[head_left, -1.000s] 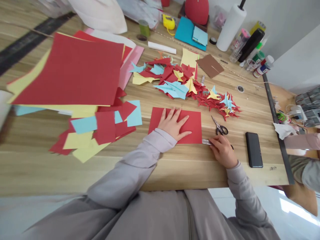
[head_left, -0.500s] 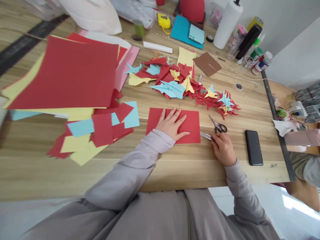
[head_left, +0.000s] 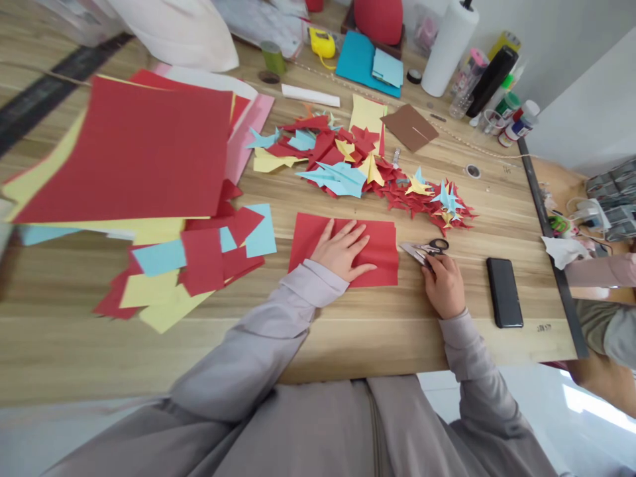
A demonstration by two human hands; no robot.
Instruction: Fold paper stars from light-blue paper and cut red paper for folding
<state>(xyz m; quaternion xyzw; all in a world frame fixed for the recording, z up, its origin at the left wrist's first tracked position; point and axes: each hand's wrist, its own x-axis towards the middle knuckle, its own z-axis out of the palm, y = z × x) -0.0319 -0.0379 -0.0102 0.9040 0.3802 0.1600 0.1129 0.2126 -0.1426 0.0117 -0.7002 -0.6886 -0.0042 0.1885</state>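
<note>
A folded red paper (head_left: 380, 248) lies on the wooden table, its layers slightly apart at the right edge. Flat on it, with fingers spread, rests my left hand (head_left: 340, 252). To the right of the paper, my right hand (head_left: 445, 285) is closed on a craft knife (head_left: 416, 255), whose blade points left. Black-handled scissors (head_left: 437, 247) lie against the knife, just beyond my fingertips.
Large red sheets (head_left: 154, 152) and cut paper pieces (head_left: 203, 262) cover the left side. Folded red, blue and yellow paper shapes (head_left: 342, 177) are heaped behind the red paper. A black phone (head_left: 504, 293) lies at right. Bottles (head_left: 518, 129) and a paper roll (head_left: 450, 50) stand at the back.
My right hand, with the knife, has moved slightly up and left, closer to the scissors. The scissors have turned. The red paper's right edge has parted a little under my left hand.
</note>
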